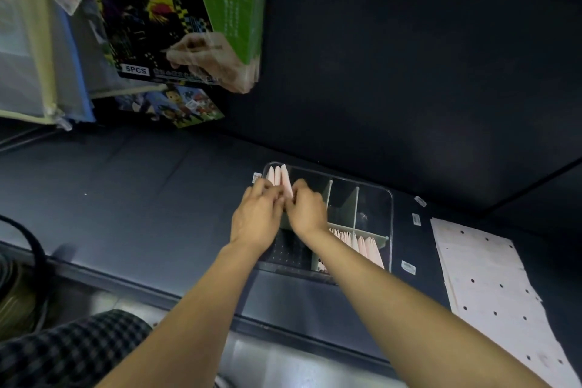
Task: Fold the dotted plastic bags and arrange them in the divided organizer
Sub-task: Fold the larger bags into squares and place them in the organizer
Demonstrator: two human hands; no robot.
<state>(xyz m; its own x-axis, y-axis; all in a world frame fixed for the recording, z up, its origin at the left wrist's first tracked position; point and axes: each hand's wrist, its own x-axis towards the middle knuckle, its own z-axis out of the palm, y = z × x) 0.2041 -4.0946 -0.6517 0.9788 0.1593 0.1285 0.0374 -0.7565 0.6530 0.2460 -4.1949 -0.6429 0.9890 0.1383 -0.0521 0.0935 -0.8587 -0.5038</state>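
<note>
Pink folded bags [278, 178] in organizer [390, 230] far-left compartment | left hand [256, 217], right hand [307, 209] fingers pinching them

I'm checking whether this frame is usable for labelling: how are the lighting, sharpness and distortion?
Head view: dim overall, the dark table swallowing detail; wide-angle bending shows in the curved table edge; both hands look slightly soft with motion; the clear organizer catches faint reflections; the hanging packages up top are blurred; the dotted sheets at right read clearly.
</note>
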